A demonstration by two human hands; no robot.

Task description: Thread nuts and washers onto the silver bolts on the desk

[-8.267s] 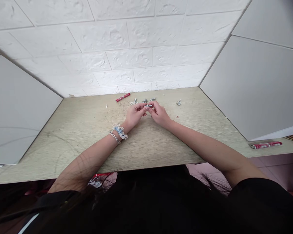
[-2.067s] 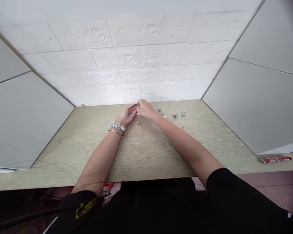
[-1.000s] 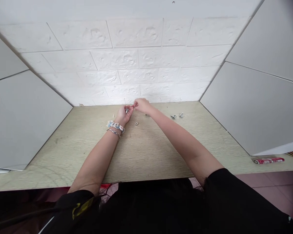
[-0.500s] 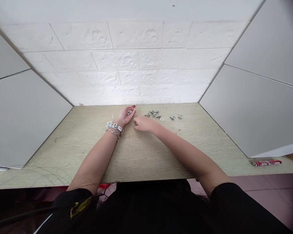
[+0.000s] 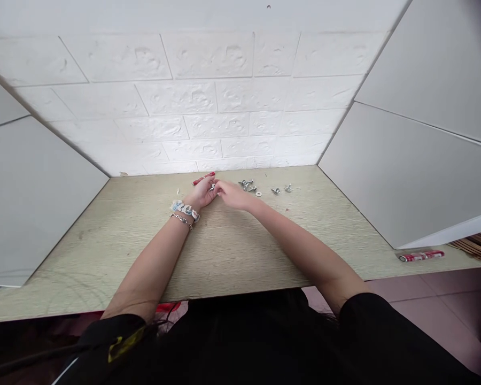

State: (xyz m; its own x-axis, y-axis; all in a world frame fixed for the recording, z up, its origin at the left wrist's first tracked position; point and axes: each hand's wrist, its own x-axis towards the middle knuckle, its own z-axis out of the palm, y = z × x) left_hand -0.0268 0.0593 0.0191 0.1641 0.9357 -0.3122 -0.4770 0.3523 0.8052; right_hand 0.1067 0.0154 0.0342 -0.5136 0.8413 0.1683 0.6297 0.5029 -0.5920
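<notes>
Fingers curled, my left hand (image 5: 202, 193) rests on the tabletop with a small metal fastener (image 5: 212, 187) in its grip, partly covered by the fingers. My right hand (image 5: 233, 195) meets it from the right, fingertips pinched against the left fingers at the fastener. Whatever the right fingertips hold is hidden. Just right of the hands lies a loose cluster of metal bolts (image 5: 247, 186). A flat round washer (image 5: 258, 194) lies beside the cluster. Farther right are two more pieces, a bolt (image 5: 276, 191) and another bolt (image 5: 288, 188).
A red marker-like stick (image 5: 200, 180) lies behind my left hand near the white brick-patterned wall (image 5: 200, 96). Grey panels (image 5: 44, 198) flank the wooden tabletop (image 5: 232, 256) on both sides. At the right front edge lies a red-and-white tube (image 5: 421, 256).
My right hand has moved up and left to meet my left hand, whose fingers have curled in. More of the red stick shows. The whole view has shifted slightly.
</notes>
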